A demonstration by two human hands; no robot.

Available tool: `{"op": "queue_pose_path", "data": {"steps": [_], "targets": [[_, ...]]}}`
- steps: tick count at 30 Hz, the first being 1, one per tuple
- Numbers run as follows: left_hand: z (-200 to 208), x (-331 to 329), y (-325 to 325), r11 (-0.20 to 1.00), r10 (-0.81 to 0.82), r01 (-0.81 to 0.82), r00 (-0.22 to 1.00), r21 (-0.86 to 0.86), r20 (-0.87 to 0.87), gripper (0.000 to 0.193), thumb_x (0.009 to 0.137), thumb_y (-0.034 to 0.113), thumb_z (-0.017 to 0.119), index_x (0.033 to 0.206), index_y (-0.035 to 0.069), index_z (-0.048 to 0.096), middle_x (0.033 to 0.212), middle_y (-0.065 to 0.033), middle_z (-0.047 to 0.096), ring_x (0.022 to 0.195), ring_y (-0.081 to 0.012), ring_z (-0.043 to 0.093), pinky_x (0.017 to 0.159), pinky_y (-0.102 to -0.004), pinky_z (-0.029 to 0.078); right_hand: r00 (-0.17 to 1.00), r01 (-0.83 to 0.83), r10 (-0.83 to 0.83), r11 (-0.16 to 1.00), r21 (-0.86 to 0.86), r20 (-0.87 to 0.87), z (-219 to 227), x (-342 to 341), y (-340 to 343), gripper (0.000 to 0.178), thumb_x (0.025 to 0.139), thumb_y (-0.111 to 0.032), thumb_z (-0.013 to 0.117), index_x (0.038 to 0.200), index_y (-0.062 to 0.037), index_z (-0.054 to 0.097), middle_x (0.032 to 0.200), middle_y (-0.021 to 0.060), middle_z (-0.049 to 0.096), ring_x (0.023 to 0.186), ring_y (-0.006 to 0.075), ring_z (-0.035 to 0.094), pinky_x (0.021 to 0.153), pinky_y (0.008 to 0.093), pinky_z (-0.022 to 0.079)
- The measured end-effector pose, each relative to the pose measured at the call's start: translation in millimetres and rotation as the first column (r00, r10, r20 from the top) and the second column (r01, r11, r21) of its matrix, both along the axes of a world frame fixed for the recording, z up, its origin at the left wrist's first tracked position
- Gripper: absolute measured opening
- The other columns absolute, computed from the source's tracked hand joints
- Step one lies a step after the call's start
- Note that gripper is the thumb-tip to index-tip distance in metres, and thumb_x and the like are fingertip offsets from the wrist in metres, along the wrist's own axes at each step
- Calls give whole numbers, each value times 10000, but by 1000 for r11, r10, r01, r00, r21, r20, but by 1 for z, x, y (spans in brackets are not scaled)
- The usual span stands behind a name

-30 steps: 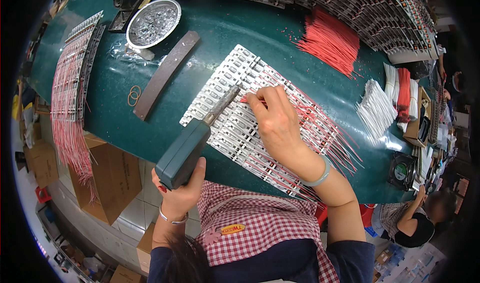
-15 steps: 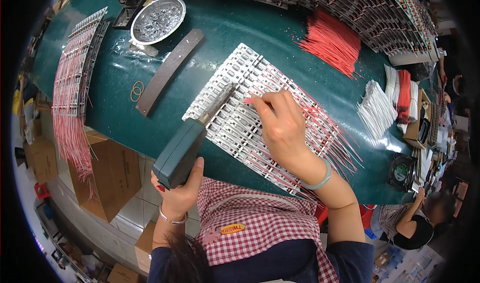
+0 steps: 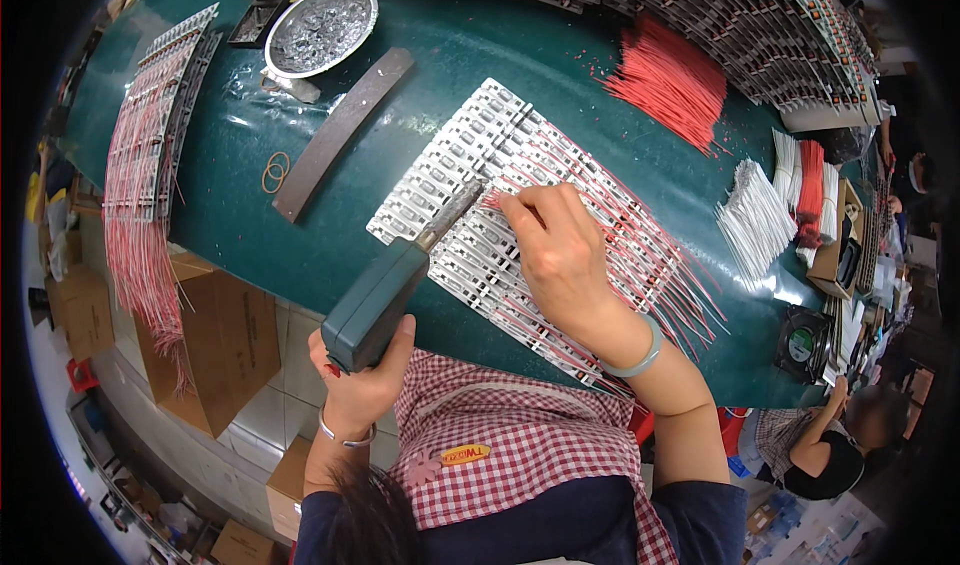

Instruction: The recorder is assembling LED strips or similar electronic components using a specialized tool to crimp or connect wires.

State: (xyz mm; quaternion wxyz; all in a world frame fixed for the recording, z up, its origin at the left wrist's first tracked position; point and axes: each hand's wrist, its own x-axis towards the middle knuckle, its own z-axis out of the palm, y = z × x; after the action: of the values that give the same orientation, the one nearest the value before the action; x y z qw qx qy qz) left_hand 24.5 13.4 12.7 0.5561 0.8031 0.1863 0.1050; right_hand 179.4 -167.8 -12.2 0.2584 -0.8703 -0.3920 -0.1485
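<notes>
My left hand (image 3: 365, 390) is closed round the handle of a dark green soldering gun (image 3: 374, 303). Its metal tip points up and right, over a panel of small white circuit boards (image 3: 425, 190), close to my right fingertips. My right hand (image 3: 560, 255) is above the panel with thumb and forefinger pinched on red wires (image 3: 492, 201), whose short ends show by the tip. Whether the tip touches a board is too small to tell. Many thin red and white wires (image 3: 690, 300) trail off the panel's right side.
A silvery bowl (image 3: 278, 50) with metal bits stands at the far left, near a dark curved strip (image 3: 345, 130). Wired panels (image 3: 145, 155) hang over the left edge. Red wires (image 3: 668, 85), white wires (image 3: 752, 223) and a black fan (image 3: 803, 343) lie right. Another person (image 3: 810, 445) sits beyond.
The soldering gun has shifted a little to the right, its tip now closer to my right fingertips. My right hand keeps its pinch almost in place.
</notes>
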Motion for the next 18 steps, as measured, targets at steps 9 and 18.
{"op": "queue_pose_path", "data": {"steps": [9, 18], "targets": [[1, 13, -5, 998, 25, -31, 995, 57, 99, 176, 731, -5, 733, 888, -41, 661, 762, -75, 674, 621, -117, 622, 583, -246, 484, 1000, -9, 8, 1000, -30, -20, 1, 0, 1, 262, 709, 6, 619, 965, 51, 650, 869, 95, 540, 807, 237, 532, 626, 320, 476], [6, 11, -5, 992, 43, -53, 995, 111, 89, 157, 721, 14, 745, 854, -26, 673, 734, -76, 679, 595, -130, 635, 565, -248, 486, 1000, -1, 1, 999, -46, -13, 2, 0, 2, 243, 709, 1, 629, 947, 49, 647, 859, 94, 536, 805, 236, 536, 615, 320, 483]]}}
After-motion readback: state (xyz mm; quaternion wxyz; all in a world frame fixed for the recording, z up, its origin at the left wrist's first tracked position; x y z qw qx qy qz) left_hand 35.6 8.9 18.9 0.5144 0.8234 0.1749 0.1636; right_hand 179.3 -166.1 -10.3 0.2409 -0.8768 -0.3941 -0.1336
